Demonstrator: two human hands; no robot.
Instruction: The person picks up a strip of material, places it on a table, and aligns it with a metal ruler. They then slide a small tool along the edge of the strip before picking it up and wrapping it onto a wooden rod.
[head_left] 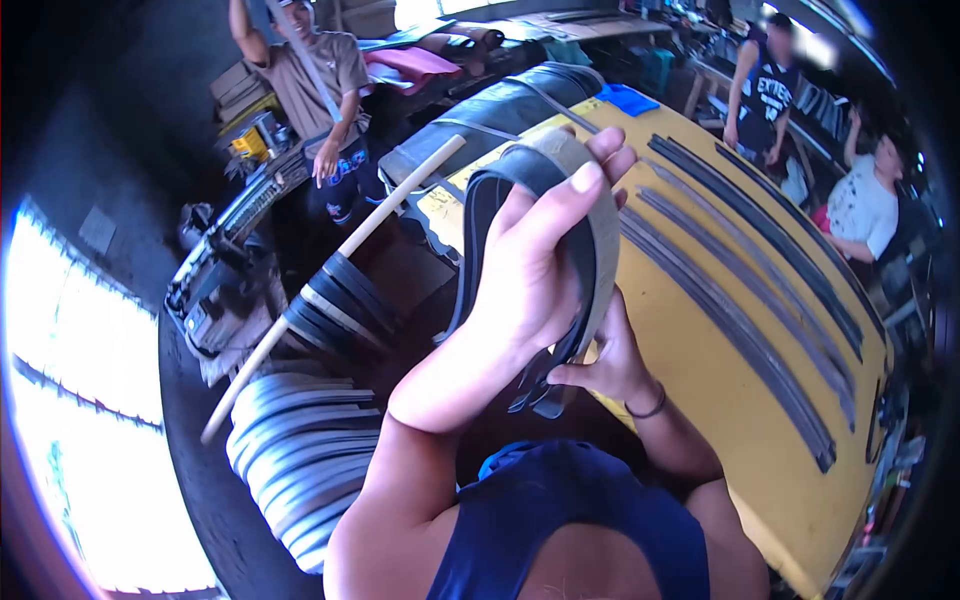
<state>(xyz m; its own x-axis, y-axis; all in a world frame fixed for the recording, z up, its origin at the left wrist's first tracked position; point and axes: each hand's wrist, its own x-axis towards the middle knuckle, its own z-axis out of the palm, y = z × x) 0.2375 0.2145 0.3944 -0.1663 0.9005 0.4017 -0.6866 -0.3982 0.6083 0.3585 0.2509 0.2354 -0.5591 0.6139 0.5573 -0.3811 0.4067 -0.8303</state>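
Note:
A bundle of long dark belt-like strips (604, 235) is folded into a loop in front of my chest; its outer strip looks greyish brown. My left hand (540, 255) is raised inside the loop, with its thumb and fingers closed around the strips near the top. Lower down, my right hand (615, 365) pinches the bundle close to its hanging ends, thumb toward me. Part of the right hand's fingers is hidden behind the strips.
Several dark strips (715, 290) lie lengthwise on the yellow table (660, 310). Left of me, a wooden pole (400, 190) carries hanging strips, above a pile of curved, shiny strips (300, 460). One person (315, 85) stands across at left; two others are at far right.

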